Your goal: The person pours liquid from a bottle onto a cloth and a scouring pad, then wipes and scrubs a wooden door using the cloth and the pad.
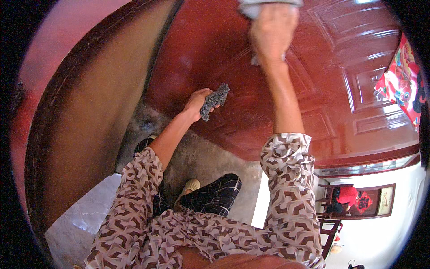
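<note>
My left hand (198, 102) grips a dark grey, shaggy cleaning cloth (216, 98), held in front of the lower part of a red-brown panelled door (235, 80). Higher up, my right hand (275, 32) presses toward the same door with a light grey cloth (272, 5) bunched in it. This cloth is partly cut off by the picture's top edge, and the hand is slightly blurred. Raised mouldings and glossy highlights mark the door's surface. I cannot tell whether the dark cloth touches the door.
At the left stands a brown panel (97, 90) with a dark edge. Colourful printed paper (403, 84) hangs on the door at right. Below me lies a grey floor (215, 154). A person in red (346, 195) is in the background, near dark wooden furniture (329, 232).
</note>
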{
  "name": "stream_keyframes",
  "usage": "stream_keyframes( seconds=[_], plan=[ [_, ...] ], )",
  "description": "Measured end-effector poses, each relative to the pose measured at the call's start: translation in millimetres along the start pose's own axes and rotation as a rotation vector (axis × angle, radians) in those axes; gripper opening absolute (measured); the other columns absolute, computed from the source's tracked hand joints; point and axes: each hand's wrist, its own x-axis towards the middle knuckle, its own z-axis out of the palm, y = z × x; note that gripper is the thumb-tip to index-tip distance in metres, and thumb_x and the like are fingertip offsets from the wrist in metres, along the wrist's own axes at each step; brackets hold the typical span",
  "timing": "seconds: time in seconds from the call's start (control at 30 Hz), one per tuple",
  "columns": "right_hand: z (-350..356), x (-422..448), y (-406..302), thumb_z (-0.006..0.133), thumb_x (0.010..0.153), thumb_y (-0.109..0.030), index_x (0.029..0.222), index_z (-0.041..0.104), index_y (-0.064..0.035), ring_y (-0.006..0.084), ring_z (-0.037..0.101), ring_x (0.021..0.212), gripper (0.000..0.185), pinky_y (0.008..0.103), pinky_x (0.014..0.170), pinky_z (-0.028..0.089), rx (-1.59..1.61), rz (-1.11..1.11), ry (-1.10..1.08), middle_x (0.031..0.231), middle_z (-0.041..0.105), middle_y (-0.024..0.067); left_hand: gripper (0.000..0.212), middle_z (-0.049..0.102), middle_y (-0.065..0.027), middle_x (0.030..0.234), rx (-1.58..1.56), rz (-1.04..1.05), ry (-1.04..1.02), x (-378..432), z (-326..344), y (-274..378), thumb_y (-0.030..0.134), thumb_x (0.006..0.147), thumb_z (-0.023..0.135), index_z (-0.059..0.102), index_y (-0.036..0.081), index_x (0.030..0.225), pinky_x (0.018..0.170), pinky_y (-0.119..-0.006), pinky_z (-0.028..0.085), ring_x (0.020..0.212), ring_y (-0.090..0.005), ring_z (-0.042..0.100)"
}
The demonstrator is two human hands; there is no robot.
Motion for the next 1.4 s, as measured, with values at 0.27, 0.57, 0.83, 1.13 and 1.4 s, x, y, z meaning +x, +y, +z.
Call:
stream_keyframes(
  seconds=[0.27,0.57,0.83,1.13,1.4],
  plan=[
    [34.7,-94.4,-75.0,0.046,0.083,-0.019,0.116,0.055,-0.0075,0.0210,0.043,0.122,0.036,0.0452,0.108,0.020,0.102,-0.515,-0.373,0.124,0.052,0.0070,0.024,0.064,-0.0122,0.086,-0.016,0.016,-0.065,14.2,-5.2,-3.3,0.015,0.095,0.039,0.045,0.002,0.114,0.047,-0.028,0.048,0.061,-0.0196,0.062],
    [-17.1,-9.8,-20.1,0.047,0.082,-0.016,0.107,0.057,-0.0060,0.0228,0.047,0.114,0.029,0.0474,0.102,0.027,-0.166,-0.089,0.000,0.113,0.056,0.0091,0.020,0.064,-0.0104,0.085,0.025,-0.002,-0.021,12.0,-10.6,-6.5,0.020,0.095,0.038,0.051,0.007,0.103,0.045,-0.027,0.046,0.062,-0.0187,0.062],
    [43.2,-29.6,-70.5,0.044,0.086,-0.013,0.119,0.046,0.0065,0.0371,0.049,0.110,0.038,0.0474,0.098,0.035,0.169,-0.262,-0.156,0.115,0.053,0.0210,0.013,0.063,-0.0114,0.071,0.056,-0.057,-0.047,-5.1,27.3,-5.3,0.011,0.089,0.044,0.055,0.004,0.090,0.041,-0.029,0.045,0.056,-0.0210,0.062],
    [83.4,-131.1,-124.5,0.045,0.083,-0.017,0.109,0.061,-0.0048,0.0171,0.047,0.118,0.032,0.0400,0.109,0.021,0.276,-0.543,-0.379,0.118,0.057,0.0059,0.022,0.064,-0.0085,0.077,0.282,-0.023,-0.173,-8.6,35.7,-7.6,0.019,0.093,0.045,0.060,0.003,0.095,0.044,-0.030,0.048,0.056,-0.0186,0.061],
    [14.0,-34.3,-30.9,0.052,0.075,-0.012,0.104,0.058,-0.0099,0.0228,0.052,0.101,0.029,0.0523,0.092,0.028,-0.227,-0.296,-0.153,0.103,0.057,0.0063,0.033,0.065,-0.0109,0.080,0.418,-0.111,-0.250,4.6,12.7,-27.9,0.019,0.088,0.055,0.052,-0.001,0.114,0.045,-0.032,0.048,0.054,-0.0204,0.061]
  ],
)
